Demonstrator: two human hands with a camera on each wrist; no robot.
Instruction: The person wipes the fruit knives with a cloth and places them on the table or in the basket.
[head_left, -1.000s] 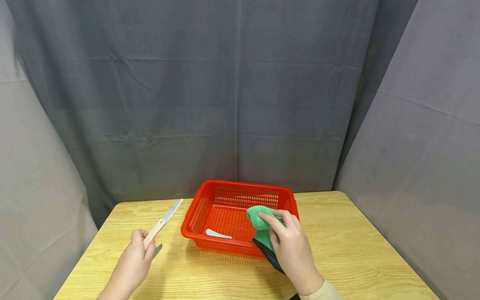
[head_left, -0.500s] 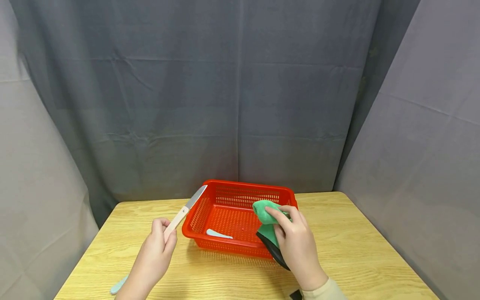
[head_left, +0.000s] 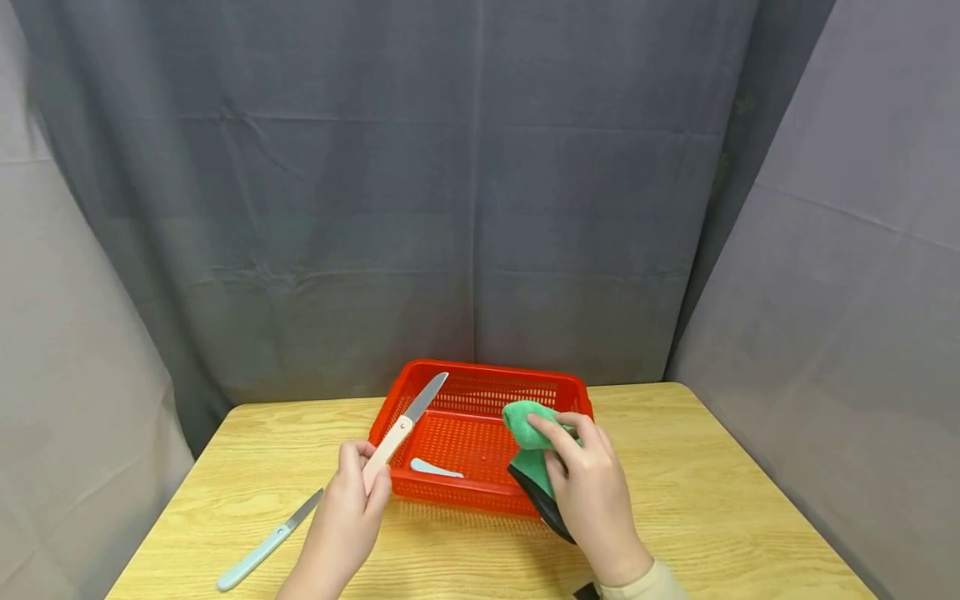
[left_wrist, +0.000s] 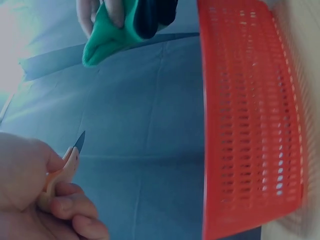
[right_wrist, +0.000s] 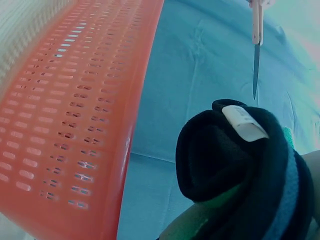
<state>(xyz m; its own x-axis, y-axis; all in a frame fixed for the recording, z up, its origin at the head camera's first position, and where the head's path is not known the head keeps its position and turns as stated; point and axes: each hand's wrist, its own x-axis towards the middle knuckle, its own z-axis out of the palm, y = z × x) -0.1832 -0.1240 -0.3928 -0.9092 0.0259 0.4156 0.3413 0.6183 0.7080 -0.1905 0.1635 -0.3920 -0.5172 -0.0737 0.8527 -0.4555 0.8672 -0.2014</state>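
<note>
My left hand (head_left: 345, 512) grips a knife (head_left: 396, 433) by its cream-pink handle, blade pointing up and away. In the head view the blade overlaps the left part of a red plastic basket (head_left: 465, 493). My right hand (head_left: 592, 492) pinches a folded green cloth piece (head_left: 525, 423) with a black edge, by the basket's front right corner. A black opening and a white label (right_wrist: 245, 123) show on the cloth in the right wrist view. The left wrist view shows thumb and fingers wrapped round the knife's handle (left_wrist: 70, 165).
A second knife (head_left: 258, 557) with a pale blue handle lies on the wooden table (head_left: 720, 500), left of my left forearm. Inside the basket, near its front wall, rests a pale blue handle-like piece (head_left: 433, 467). Grey curtains (head_left: 375, 208) hang behind and at both sides.
My left hand has carried the cream-pink knife rightward, from beside the basket to its left rim. The blue-handled knife, earlier mostly hidden by that arm, now shows. The right hand has barely shifted.
</note>
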